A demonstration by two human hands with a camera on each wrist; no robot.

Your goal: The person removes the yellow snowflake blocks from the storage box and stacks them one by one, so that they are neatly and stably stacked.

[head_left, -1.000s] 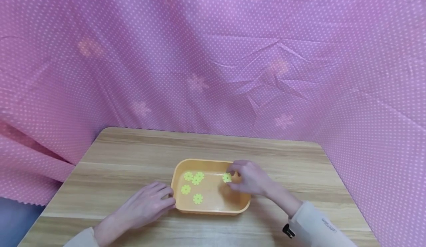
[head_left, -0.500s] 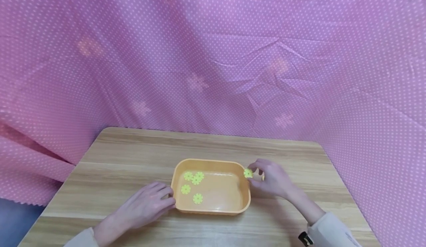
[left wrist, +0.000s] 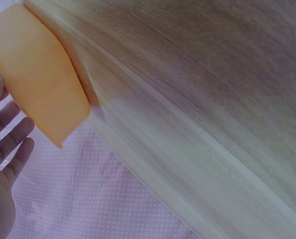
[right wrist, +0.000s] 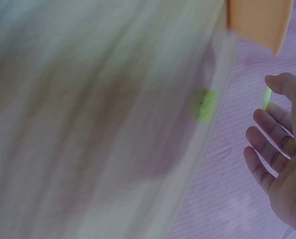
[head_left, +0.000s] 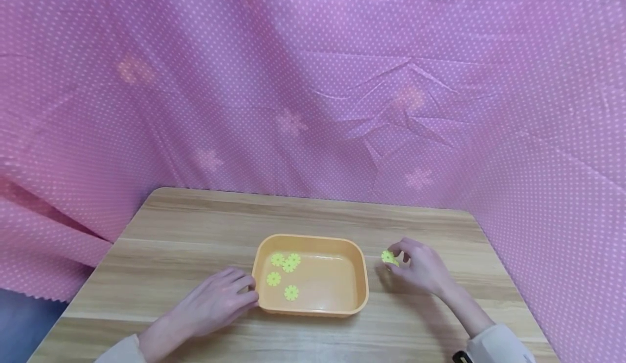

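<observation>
In the head view, the left hand [head_left: 212, 303] rests relaxed fingers against the left end of the orange tray [head_left: 313, 313]; the left wrist view shows its fingertips at the tray's outer wall [left wrist: 43, 74]. Right of the tray, the right hand [head_left: 423, 268] pinches a yellow-green flower-shaped disc [head_left: 387, 257] between thumb and index finger. Seen edge-on in the right wrist view is that disc [right wrist: 267, 97], beside the right hand [right wrist: 287, 144]. Another yellow-green piece [right wrist: 206, 105] lies on the table below. Several matching discs [head_left: 291, 293] lie in the tray's left half.
The wooden table [head_left: 195, 216] carries the tray near its front middle. A pink dotted cloth [head_left: 313, 107] hangs behind the table and along both sides. Light sleeves [head_left: 501, 345] cover the forearms.
The right hand has lifted a disc out of the tray and moved right with it, past the right rim and over the table. The left hand has stayed at the tray's left end.
</observation>
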